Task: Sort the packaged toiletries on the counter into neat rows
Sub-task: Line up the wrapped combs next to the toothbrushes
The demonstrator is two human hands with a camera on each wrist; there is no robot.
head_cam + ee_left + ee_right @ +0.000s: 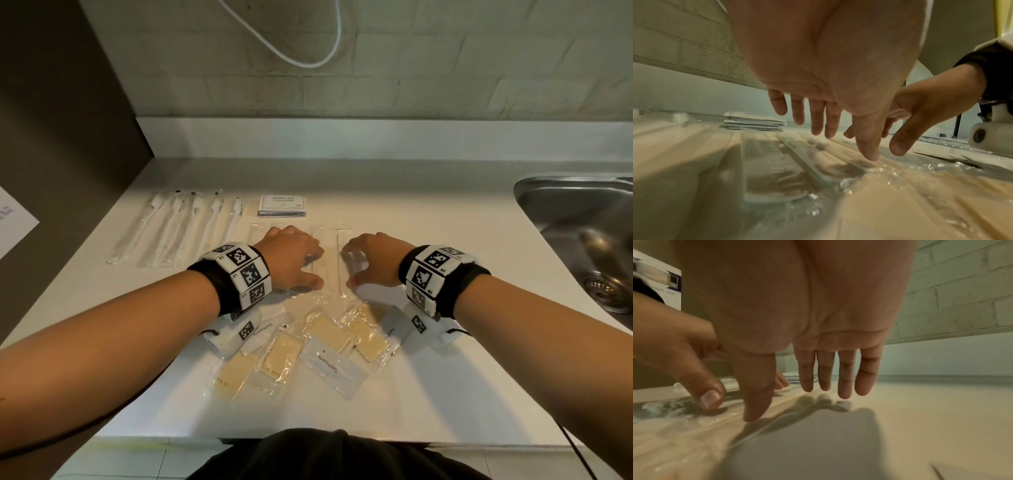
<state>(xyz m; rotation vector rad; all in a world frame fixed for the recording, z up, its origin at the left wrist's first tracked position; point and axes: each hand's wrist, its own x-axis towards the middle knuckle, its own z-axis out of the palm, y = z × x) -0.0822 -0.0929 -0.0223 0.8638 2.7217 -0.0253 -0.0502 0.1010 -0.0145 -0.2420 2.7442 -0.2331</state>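
Both hands rest side by side on long clear comb packets [330,263] in the middle of the white counter [462,342]. My left hand [308,267] lies flat, its straight fingertips [818,129] and thumb touching the wrappers [777,162]. My right hand [354,265] touches the rightmost packet [694,426] with its thumb and straight fingers [844,386]. Neither hand grips anything. Wrapped toothbrushes [178,229] lie in a row at the back left, next to a shampoo sachet stack [282,205]. Soap packets [281,356] and toothpaste sachets [330,365] lie jumbled near the front.
A steel sink [582,222] is set into the counter at the right. A dark panel [68,137] bounds the left side and a brick wall [376,85] the back. A white cable [308,61] hangs on the wall.
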